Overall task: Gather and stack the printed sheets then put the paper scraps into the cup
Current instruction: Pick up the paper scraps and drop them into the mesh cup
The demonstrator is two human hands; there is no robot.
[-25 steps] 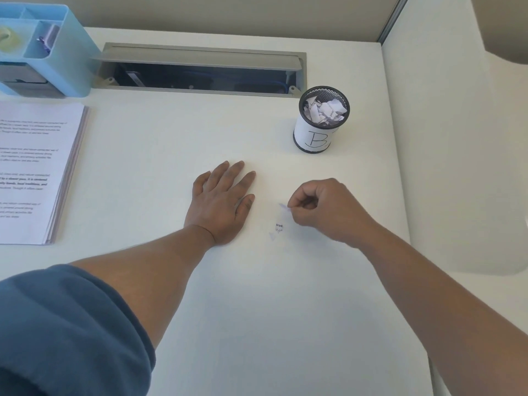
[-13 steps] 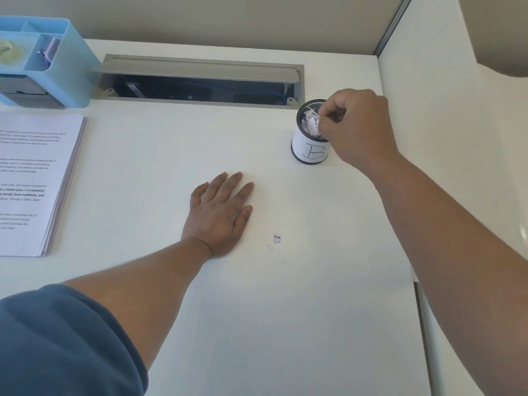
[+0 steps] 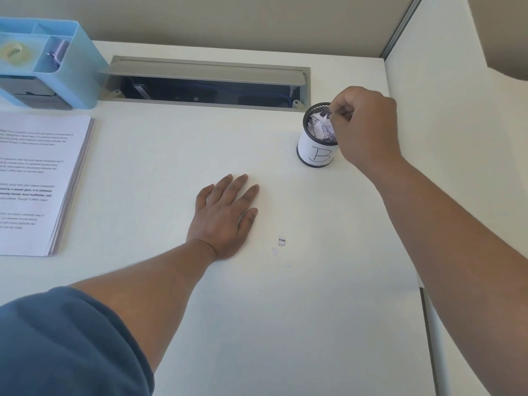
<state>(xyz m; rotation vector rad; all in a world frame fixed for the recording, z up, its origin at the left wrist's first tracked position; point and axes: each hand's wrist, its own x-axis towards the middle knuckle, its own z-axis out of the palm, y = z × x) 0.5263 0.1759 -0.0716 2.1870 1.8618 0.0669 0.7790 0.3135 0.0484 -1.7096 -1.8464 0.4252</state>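
A black mesh cup [image 3: 314,151] with a white label marked "B" stands at the back right of the white desk, full of crumpled paper scraps [image 3: 321,128]. My right hand [image 3: 365,124] hovers over its rim, fingers curled, with thumb and forefinger pinching a small paper scrap just above the heap. My left hand [image 3: 225,215] lies flat on the desk, fingers straight. A tiny printed scrap [image 3: 281,241] and a paler bit [image 3: 275,250] lie just right of it. The stacked printed sheets [image 3: 37,181] sit at the left edge.
A light blue desk organizer [image 3: 48,61] stands at the back left. Behind the middle of the desk is an open grey cable tray [image 3: 205,84]. A white partition wall [image 3: 457,138] rises along the desk's right side.
My right hand lifted a scrap from the desk beside my left hand and carried it up to the cup, where it now hovers. My left hand stayed flat.
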